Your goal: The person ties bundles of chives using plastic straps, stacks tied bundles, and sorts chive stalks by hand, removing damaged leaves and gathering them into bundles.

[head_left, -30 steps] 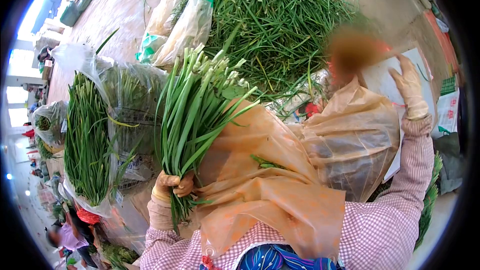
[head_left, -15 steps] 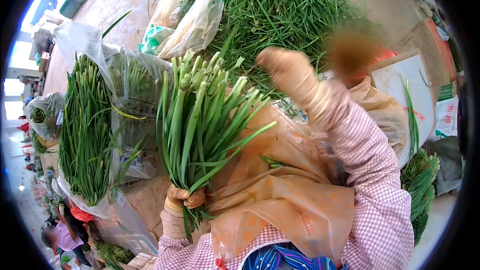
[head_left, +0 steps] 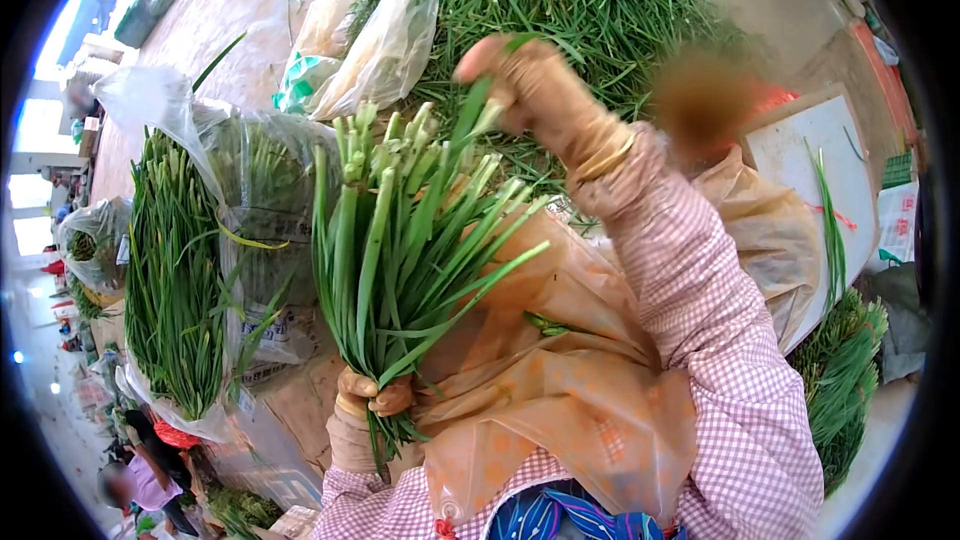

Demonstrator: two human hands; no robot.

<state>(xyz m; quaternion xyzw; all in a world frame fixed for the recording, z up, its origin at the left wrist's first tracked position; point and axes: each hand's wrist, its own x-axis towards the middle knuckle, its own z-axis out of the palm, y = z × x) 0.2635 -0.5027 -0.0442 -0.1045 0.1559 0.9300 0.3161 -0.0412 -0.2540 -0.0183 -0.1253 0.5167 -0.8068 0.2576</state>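
In the head view, my left hand [head_left: 375, 393] is closed around the lower, narrow end of a bunch of garlic chives [head_left: 375, 250]. The bunch stands upright and fans out, its pale cut ends at the top. Above its upper right side is my right hand [head_left: 515, 80], in a tan covering, with fingers bent around a long green leaf [head_left: 473, 112] that rises from the bunch. The fingertips are partly blurred. An orange see-through plastic apron [head_left: 560, 380] covers my lap, with a small green scrap [head_left: 545, 324] on it.
A large heap of loose greens [head_left: 570, 0] lies ahead. To the left, a plastic bag [head_left: 265, 155] stands beside packed upright greens [head_left: 175, 280]. A white board [head_left: 810, 170] and more greens [head_left: 840, 390] are on the right. A person in purple [head_left: 150, 480] is at lower left.
My right hand has moved left and up to the top of the bunch and closed on a leaf. My left hand still holds the bunch in nearly the same place.
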